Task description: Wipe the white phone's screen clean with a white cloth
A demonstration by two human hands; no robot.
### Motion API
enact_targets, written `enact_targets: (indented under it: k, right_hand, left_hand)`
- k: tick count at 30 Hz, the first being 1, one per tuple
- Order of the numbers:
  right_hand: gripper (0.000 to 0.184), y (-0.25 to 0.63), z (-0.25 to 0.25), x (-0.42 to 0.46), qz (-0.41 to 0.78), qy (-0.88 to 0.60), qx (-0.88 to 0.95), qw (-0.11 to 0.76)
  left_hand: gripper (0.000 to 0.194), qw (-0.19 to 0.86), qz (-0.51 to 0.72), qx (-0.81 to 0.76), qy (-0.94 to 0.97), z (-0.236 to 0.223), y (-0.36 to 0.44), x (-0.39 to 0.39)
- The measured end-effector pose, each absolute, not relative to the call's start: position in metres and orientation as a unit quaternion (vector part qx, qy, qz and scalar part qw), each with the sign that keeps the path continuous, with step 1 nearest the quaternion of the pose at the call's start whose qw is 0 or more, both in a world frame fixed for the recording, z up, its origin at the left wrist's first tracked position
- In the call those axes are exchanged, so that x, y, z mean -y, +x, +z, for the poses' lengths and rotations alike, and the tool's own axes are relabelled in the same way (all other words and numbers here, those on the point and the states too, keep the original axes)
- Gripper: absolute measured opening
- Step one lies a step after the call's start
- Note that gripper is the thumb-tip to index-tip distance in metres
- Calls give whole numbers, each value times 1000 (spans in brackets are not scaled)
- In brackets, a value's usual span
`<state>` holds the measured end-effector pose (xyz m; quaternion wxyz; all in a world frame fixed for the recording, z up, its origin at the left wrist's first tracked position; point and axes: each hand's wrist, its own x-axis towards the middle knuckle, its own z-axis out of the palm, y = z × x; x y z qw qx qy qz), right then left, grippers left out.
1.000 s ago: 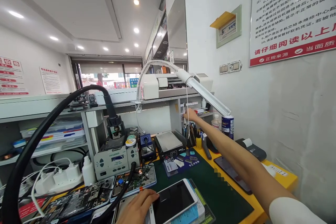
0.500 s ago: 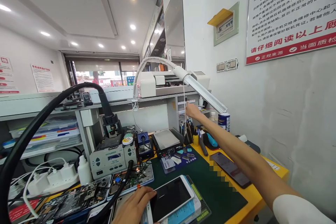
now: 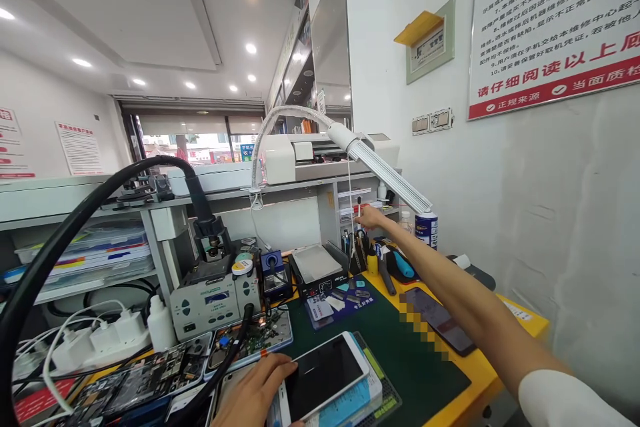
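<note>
My left hand grips the left end of a white smartphone with a dark screen, fingers over its edge and thumb at the lower side. The phone lies on a light-blue and white box. Far forward, my right hand is closed around a slim upright brush with a dark head and a pale handle. The hand is just above the pen holder, which is filled with tools.
A white lamp arches over the right arm. Left are a soldering station, a microscope-like tool on a black cable, and open phone boards. A second phone lies beneath my right forearm, by the green mat.
My right hand has moved slightly down and right, towards the pen holder, with the brush in it. My left hand stays on the smartphone.
</note>
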<state>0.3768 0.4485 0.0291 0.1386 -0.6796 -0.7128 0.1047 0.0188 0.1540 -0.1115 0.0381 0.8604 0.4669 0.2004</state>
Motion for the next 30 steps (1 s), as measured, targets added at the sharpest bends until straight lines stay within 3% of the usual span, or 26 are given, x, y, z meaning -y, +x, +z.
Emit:
enact_targets:
  k: [8,20,30]
  right_hand:
    - [34,373,24,-454,111,-680,719,96]
    - [34,376,14,-446,41,-698,701,139]
    - [33,384,11,-441,72,-721,675,135]
  left_hand:
    - [53,33,205,-469,858,-102,21,-146]
    - [58,103,158,-503,843,-100,22,-143]
    - [55,110,166,-494,847,-100,21,-141]
